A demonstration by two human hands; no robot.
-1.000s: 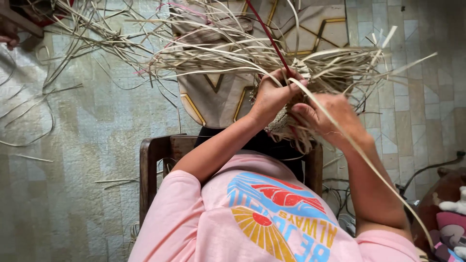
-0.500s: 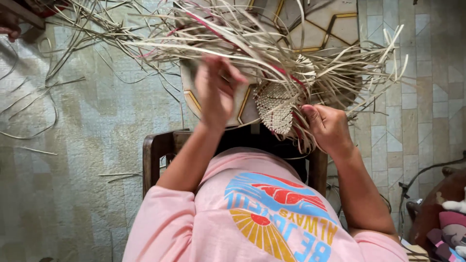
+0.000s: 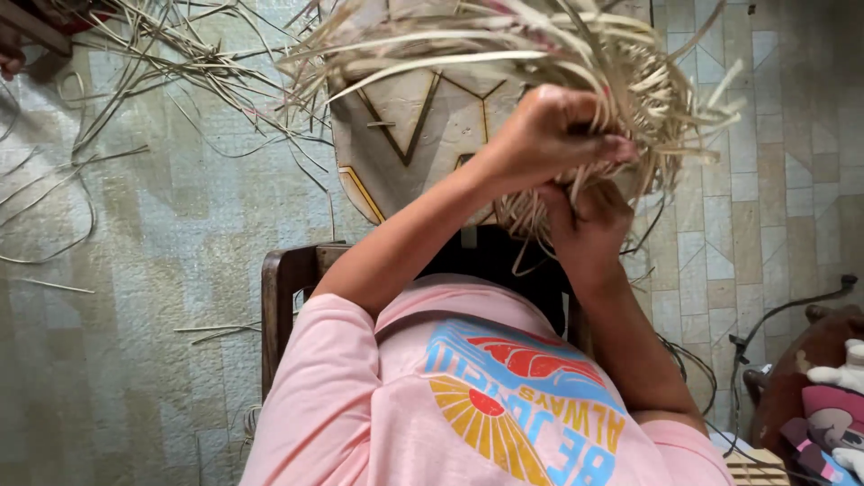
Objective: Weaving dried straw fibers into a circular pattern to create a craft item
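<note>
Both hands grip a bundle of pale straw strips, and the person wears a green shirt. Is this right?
Not quite: the head view shows a pink shirt, not green. The rest holds: the left hand and right hand both grip the pale straw strips.

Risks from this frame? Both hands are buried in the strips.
1. The left hand and right hand both clutch the woven strip bundle; tight bends may crease or snap strips.
2. Long free ends fan toward the face and might poke it.
3. Loose strips on the floor may tangle or trip.
</note>
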